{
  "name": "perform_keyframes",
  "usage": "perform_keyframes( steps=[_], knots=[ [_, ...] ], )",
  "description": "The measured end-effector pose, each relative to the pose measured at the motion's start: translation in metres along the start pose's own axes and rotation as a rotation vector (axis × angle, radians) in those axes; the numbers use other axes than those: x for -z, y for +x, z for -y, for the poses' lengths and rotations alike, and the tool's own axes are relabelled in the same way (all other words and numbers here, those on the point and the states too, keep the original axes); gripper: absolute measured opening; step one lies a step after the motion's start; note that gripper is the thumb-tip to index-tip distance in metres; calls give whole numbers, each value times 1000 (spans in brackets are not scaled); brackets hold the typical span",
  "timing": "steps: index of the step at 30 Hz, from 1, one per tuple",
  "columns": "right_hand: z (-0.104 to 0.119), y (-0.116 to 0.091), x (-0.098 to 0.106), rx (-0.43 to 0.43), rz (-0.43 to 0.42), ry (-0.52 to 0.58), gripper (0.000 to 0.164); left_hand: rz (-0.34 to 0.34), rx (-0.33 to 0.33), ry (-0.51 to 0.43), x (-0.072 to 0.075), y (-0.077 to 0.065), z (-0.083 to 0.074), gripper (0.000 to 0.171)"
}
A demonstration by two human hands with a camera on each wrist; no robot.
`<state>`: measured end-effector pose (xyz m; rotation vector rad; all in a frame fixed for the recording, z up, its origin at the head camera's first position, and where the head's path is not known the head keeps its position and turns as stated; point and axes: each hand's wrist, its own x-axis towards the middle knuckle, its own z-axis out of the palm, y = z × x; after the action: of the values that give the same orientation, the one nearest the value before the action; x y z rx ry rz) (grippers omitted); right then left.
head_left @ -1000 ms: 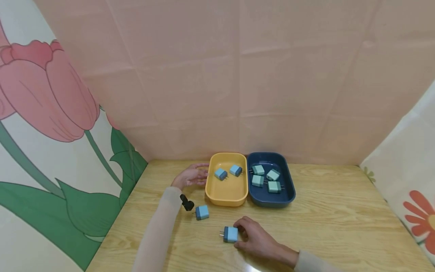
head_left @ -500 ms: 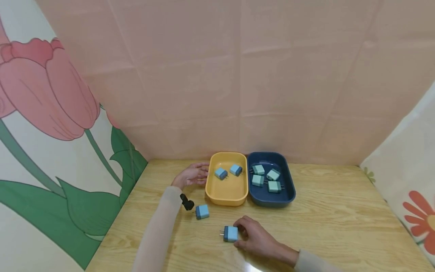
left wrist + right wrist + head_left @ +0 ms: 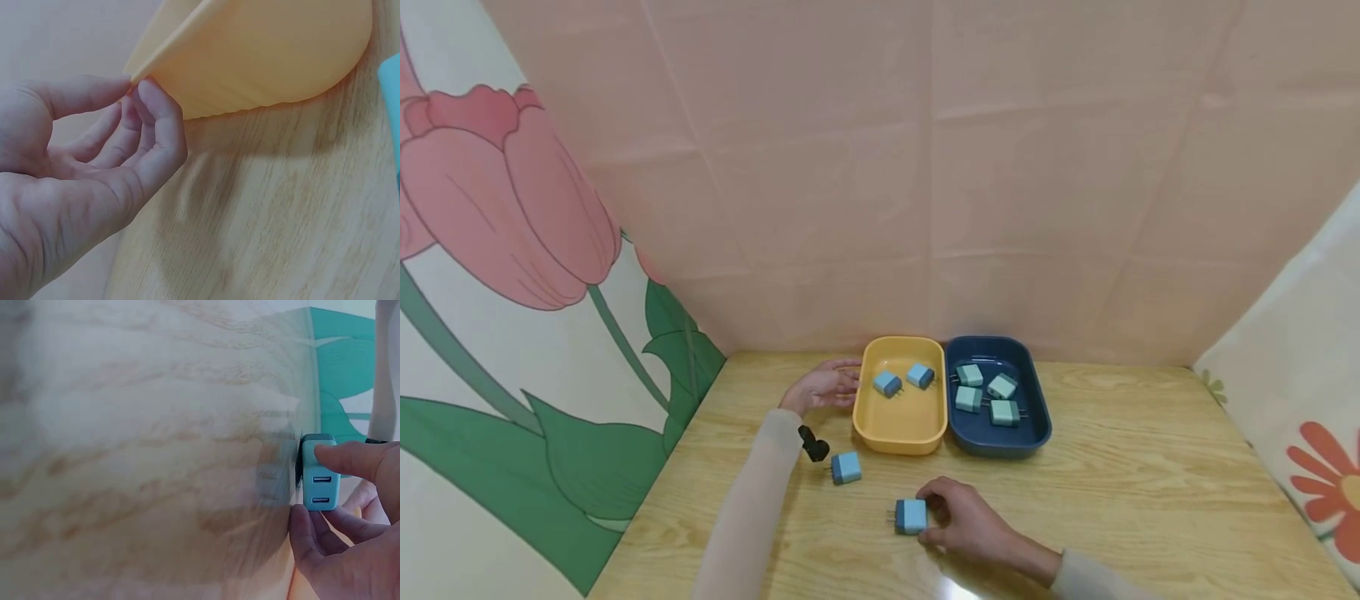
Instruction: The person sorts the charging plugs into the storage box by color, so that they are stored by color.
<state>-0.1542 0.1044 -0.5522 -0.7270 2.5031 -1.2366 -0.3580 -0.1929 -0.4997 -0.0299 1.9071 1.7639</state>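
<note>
My left hand (image 3: 822,390) pinches the rim of the yellow tray (image 3: 901,432) at its left side; in the left wrist view thumb and forefinger meet on that rim. Near the front of the table, my right hand (image 3: 973,525) holds a blue USB wall charger (image 3: 913,517) between thumb and fingers, prongs pointing left. Two USB ports show on this charger (image 3: 320,487) in the right wrist view. Another blue charger (image 3: 847,468) lies on the wood just in front of the yellow tray. Two more blue chargers, one of them a charger (image 3: 887,383) at left, lie inside that tray.
A dark blue tray (image 3: 1000,442) stands against the yellow one on its right, with several pale green chargers (image 3: 1004,412) in it. Behind both trays hangs a pink cloth (image 3: 925,208). The wooden table (image 3: 1150,467) stretches out to the right.
The right hand and its charger have shifted very slightly to the right. The left hand and both trays look the same.
</note>
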Motion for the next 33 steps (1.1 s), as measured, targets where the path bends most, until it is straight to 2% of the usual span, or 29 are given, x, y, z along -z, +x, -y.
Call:
perform_keyframes(
  steps=[12, 20, 27, 33],
  knots=[
    [-1, 2, 1, -35, 43, 125, 43, 20, 11, -15, 5, 3, 3, 61],
    [-4, 3, 4, -27, 56, 116, 44, 5, 12, -11, 4, 1, 2, 61],
    [-5, 3, 7, -66, 82, 138, 44, 3, 15, -21, 3, 2, 0, 59],
    [-3, 1, 9, -60, 63, 154, 44, -10, 20, -29, 4, 3, 1, 59]
  ],
)
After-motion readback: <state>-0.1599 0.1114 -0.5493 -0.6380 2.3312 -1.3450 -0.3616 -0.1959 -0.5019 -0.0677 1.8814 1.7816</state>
